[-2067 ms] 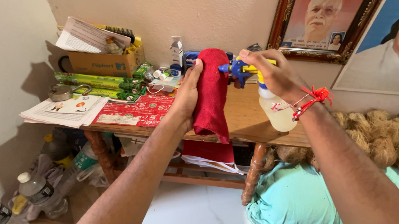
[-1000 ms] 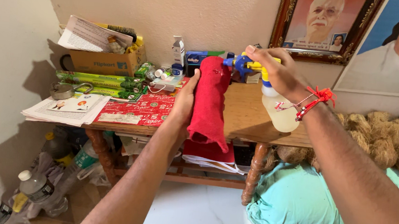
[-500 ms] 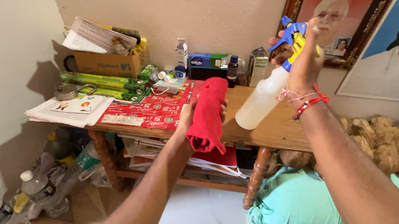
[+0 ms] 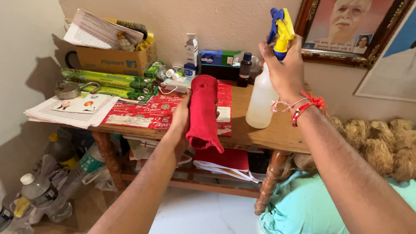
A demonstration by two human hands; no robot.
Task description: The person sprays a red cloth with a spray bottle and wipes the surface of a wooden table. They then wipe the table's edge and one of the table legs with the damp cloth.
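My left hand (image 4: 180,117) grips a folded red cloth (image 4: 202,112), held upright in front of the wooden table (image 4: 271,132). My right hand (image 4: 285,71) holds a clear spray bottle (image 4: 261,100) by its neck; the blue and yellow trigger head (image 4: 280,29) sticks up above my fingers. The bottle stands nearly upright, its base just above the tabletop, to the right of the cloth. A red thread bracelet (image 4: 304,104) circles my right wrist.
The table carries a cardboard box (image 4: 113,57) with papers, green packets (image 4: 107,80), a padlock (image 4: 69,90), newspapers (image 4: 70,110), red printed sheets (image 4: 144,113), small bottles and boxes. Framed portraits (image 4: 351,24) hang behind. Coconut husks (image 4: 393,146) and teal cloth (image 4: 309,214) lie right; plastic bottles (image 4: 34,192) stand lower left.
My right hand swung the spray bottle away from the cloth, lifted it, then turned it upright and lowered it toward the table. The red cloth dropped lower and shifted left.
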